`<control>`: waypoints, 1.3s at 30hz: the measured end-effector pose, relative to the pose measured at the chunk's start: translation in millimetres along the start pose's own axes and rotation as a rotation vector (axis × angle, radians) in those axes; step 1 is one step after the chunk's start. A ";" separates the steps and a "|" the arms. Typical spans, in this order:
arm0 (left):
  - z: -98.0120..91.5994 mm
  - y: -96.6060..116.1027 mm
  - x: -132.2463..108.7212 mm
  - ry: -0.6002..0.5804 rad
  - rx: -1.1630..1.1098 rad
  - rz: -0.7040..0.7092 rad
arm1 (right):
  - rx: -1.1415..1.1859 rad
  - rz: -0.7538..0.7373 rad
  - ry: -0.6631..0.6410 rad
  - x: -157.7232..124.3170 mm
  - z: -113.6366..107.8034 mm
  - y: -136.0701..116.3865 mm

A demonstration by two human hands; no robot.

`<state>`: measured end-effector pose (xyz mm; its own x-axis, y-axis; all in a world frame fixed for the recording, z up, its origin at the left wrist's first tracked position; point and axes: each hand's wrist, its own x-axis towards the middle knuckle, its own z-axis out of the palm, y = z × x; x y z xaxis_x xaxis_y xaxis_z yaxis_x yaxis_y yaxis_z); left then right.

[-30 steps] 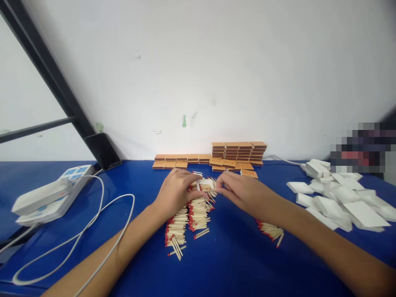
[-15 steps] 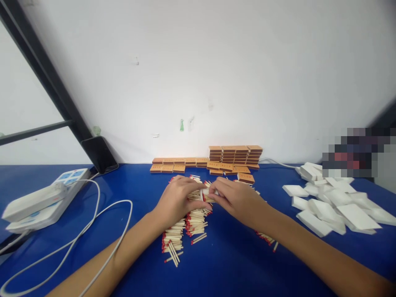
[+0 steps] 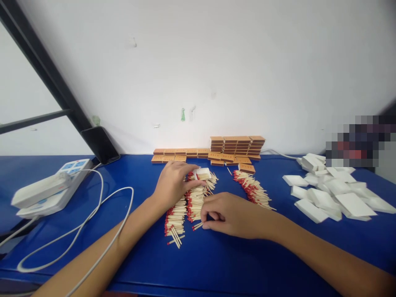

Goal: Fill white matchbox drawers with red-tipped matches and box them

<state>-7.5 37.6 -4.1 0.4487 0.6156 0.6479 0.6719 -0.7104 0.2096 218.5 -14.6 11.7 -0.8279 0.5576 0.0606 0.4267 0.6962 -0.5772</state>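
Observation:
My left hand (image 3: pixel 176 181) grips a small white matchbox tray (image 3: pixel 203 171) by its left end, thumb in front and fingers behind. Matches lie inside the tray, which is over the middle of the match rows. Closer to me, my right hand (image 3: pixel 221 214) is curled, with thumb and forefinger closing at the ends of a few loose matches (image 3: pixel 197 226). Red-headed matches form a row on the left (image 3: pixel 175 216), another beside it (image 3: pixel 194 202), and a third on the right (image 3: pixel 252 187).
Filled-looking orange matchboxes (image 3: pixel 236 144) are stacked along the wall. A heap of white trays (image 3: pixel 328 189) lies at the right. On the left are a power strip (image 3: pixel 74 167), a dark phone (image 3: pixel 100 144) and a looping white cable (image 3: pixel 102 194) crossing my left forearm.
My right hand has left the white tray and come down toward me to the loose matches. My left hand still holds the tray. The view has tilted slightly downward.

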 end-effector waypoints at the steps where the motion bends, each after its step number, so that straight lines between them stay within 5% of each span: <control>1: 0.7 0.4 -0.3 0.002 -0.002 0.007 | 0.003 0.001 -0.004 0.3 1.0 0.0; 15: 1.2 0.1 -0.3 -0.010 0.002 0.064 | -0.056 0.029 -0.025 -0.9 0.8 7.9; 22: 4.3 1.0 -0.1 -0.049 -0.013 0.071 | -0.214 0.132 0.352 -4.5 -37.4 28.4; 26: 4.6 10.9 0.1 -0.047 -0.098 0.079 | -0.325 0.122 0.484 -2.1 -33.1 42.3; 34: 2.1 12.1 0.8 -0.020 -0.106 0.043 | -0.319 0.038 0.522 -2.4 -21.8 34.1; 39: 4.1 0.8 -0.7 -0.017 -0.013 0.032 | -0.165 -0.013 0.241 -4.3 -19.3 18.2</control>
<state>-4.9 38.0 -7.4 0.4799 0.5981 0.6419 0.6496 -0.7340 0.1982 236.8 4.4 16.7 -0.7316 0.6260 0.2700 0.4870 0.7570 -0.4357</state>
